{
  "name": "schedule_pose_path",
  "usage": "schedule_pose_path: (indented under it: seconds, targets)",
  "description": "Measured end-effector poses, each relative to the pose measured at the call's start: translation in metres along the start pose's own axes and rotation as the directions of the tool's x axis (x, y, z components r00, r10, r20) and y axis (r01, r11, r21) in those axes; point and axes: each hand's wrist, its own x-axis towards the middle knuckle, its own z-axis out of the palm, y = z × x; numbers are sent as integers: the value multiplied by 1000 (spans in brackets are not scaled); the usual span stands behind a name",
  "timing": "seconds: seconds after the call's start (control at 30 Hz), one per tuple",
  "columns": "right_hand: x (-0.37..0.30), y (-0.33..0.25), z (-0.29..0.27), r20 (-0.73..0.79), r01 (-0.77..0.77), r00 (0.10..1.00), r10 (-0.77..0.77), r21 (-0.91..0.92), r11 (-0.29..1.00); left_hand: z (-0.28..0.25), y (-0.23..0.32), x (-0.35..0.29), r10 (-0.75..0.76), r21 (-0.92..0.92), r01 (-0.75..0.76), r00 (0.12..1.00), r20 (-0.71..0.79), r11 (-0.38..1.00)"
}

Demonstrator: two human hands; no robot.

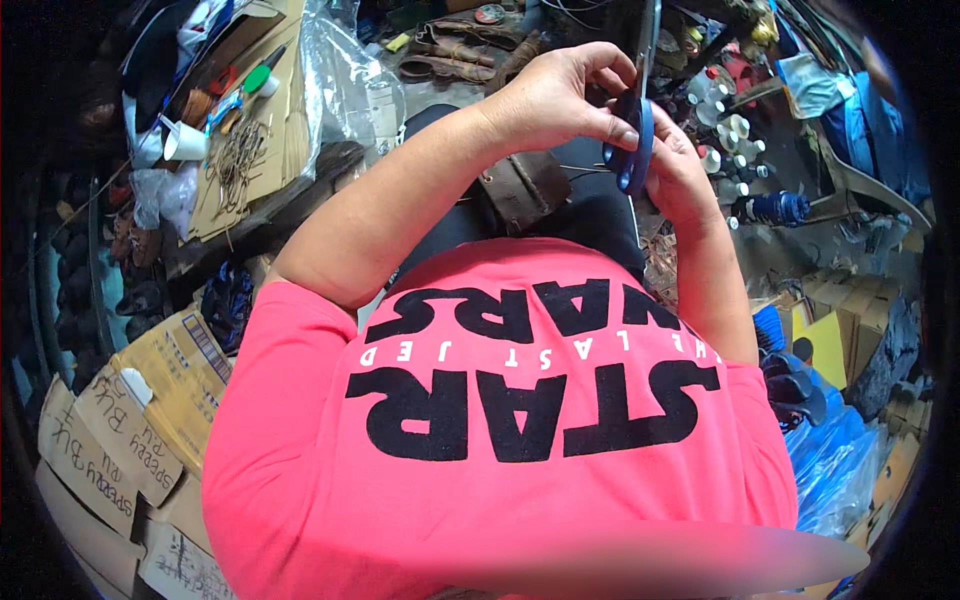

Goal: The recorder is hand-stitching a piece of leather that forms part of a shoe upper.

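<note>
A pair of scissors [640, 150] with blue handles stands upright at the top middle, blades pointing away from me. My right hand [682, 170] is closed at the handles, with some of its fingers hidden behind them. On the other side, my left hand [575, 100] has its fingers curled in and its thumb against the scissors handle. Whatever lies between those fingers is hidden. Below the hands, a dark brown leather piece [525, 188] rests on my lap, with a thin dark thread close to its right edge.
Cardboard sheets [285, 130] with a tangle of string and a white cup [186, 142] lie at left. Brown leather pieces [465, 45] sit beyond my hands. Several small white-capped bottles [735, 150] stand at right. Cardboard boxes [165, 385] and blue plastic [830, 460] flank me.
</note>
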Motion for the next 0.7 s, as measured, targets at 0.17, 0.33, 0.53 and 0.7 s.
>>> schedule_pose_path:
  seconds: [0.17,0.33,0.53,0.7]
  targets:
    - [-9,-1,-13,205,-94,978,38,268,959,7,1,10,-82,66,79,996,44,995]
    - [-12,3,-16,-82,16,996,-27,-137,990,1,-6,14,-107,36,106,994,27,994]
    - [-15,3,-21,98,-52,994,55,-32,998,10,-9,18,-111,193,93,990,85,977]
    - [-25,8,-30,60,-148,986,154,-94,984,-18,-8,26,-404,739,204,909,100,642]
